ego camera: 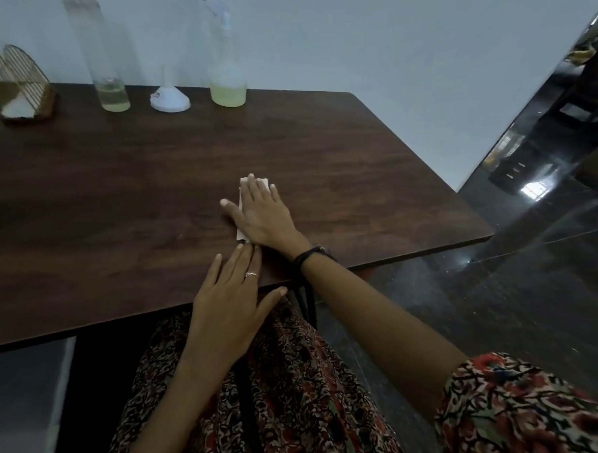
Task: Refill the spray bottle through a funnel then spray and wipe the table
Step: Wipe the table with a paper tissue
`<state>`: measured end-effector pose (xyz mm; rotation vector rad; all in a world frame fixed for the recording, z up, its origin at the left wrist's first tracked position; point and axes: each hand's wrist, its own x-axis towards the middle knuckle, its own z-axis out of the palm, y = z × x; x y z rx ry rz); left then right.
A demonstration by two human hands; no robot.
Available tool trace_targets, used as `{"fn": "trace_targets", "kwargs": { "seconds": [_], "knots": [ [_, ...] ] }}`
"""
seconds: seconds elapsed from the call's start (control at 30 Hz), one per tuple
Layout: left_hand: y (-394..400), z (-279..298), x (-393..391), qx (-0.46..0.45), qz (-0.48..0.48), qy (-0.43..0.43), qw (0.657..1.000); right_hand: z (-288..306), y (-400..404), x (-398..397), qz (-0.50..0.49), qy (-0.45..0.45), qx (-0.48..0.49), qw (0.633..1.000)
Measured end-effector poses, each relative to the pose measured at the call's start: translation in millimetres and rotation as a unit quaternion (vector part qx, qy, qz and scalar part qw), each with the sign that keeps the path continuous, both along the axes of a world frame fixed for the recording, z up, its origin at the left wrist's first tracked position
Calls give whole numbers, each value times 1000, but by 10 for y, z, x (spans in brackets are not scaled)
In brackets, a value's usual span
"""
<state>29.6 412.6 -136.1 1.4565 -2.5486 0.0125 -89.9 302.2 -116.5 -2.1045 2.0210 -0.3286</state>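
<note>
My right hand (262,213) lies flat with straight fingers on a folded white tissue (243,203), pressing it onto the dark wooden table (121,191) near the front edge. My left hand (231,298) rests flat at the table's front edge just behind it, fingers straight, holding nothing. At the back stand the clear spray bottle (227,76) with yellowish liquid low in it, a white funnel (169,97) set mouth down, and a tall clear bottle (99,53) with a purple cap and a little liquid at the bottom.
A gold wire napkin holder (19,84) with white tissues sits at the back left. A pale wall runs behind the table. Dark glossy floor and dark furniture (551,134) lie to the right, past the table's right edge.
</note>
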Motion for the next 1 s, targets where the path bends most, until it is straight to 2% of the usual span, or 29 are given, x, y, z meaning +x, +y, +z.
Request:
{"fn": "trace_targets", "kwargs": {
  "seconds": [0.13,0.27,0.47,0.6,0.67,0.83,1.0],
  "knots": [
    [55,10,193,-5,10,-4,1000,32,63,-76,42,21,1,999],
    [72,15,227,-7,12,0,1000,84,247,-562,59,177,23,982],
    [91,-17,227,-23,23,8,999,106,641,-1716,-86,208,49,973],
    [101,-18,216,-33,21,12,999,64,974,-2060,-218,119,32,968],
    [99,-28,217,-35,20,9,999,42,1112,-2044,-253,81,19,964],
    [102,-24,237,-27,15,13,999,-43,1182,-1753,-249,73,10,966],
    [97,1,405,-18,6,58,998,-36,1018,-1005,-196,45,-12,979]
  ]
}}
